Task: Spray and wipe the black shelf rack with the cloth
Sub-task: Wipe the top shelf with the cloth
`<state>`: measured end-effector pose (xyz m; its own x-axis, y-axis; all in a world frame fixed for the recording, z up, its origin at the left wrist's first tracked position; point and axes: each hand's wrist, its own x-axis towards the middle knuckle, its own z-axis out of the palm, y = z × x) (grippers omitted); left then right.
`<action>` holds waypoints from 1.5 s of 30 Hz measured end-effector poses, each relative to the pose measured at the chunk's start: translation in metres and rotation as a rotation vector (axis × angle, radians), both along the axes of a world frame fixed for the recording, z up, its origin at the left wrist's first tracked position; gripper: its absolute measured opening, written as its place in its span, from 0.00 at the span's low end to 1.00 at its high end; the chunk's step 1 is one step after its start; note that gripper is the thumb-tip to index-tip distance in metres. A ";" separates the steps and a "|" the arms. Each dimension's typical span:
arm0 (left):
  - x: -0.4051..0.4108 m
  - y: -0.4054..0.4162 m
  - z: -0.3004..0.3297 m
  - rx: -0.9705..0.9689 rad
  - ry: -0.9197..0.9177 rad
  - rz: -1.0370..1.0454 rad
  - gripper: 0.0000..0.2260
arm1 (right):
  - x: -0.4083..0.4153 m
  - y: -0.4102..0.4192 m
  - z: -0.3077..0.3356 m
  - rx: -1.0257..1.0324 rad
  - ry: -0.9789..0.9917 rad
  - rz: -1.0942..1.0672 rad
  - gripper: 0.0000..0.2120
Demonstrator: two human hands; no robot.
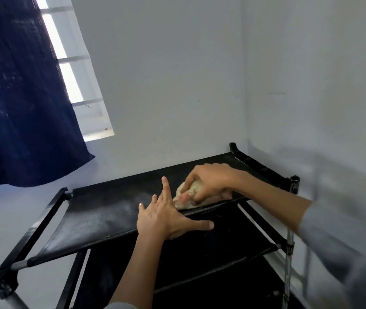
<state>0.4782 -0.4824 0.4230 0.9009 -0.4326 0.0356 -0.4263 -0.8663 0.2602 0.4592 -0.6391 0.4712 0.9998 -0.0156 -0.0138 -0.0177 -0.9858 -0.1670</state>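
Cloth (186, 195) bunched in my right hand (208, 181) scrubs the rack's (101, 215) top tier; my left hand (164, 221), fingers spread flat, steadies the fabric.

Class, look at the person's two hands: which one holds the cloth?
The right hand grips the cloth on the top shelf. The left hand lies flat beside it with fingers spread, holding nothing.

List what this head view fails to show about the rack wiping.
- Spray bottle: nowhere in the head view.
- Cloth: mostly covered by the right hand gripping it.
- Black shelf rack: legs and lowest tier cut off by the bottom edge; lower tiers too dark to judge.
- Right sleeve: blurred.
- Left hand: fingers spread flat, hiding the shelf edge beneath.
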 end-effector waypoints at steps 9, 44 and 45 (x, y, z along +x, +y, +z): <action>0.000 0.000 -0.002 0.007 -0.026 -0.005 0.58 | -0.022 -0.083 -0.002 0.029 -0.011 -0.195 0.21; -0.008 -0.005 0.003 0.016 -0.061 0.033 0.55 | 0.047 -0.005 -0.015 -0.098 -0.122 -0.293 0.19; -0.007 -0.005 0.003 0.014 -0.055 0.034 0.55 | 0.044 0.009 -0.014 -0.104 -0.109 -0.213 0.17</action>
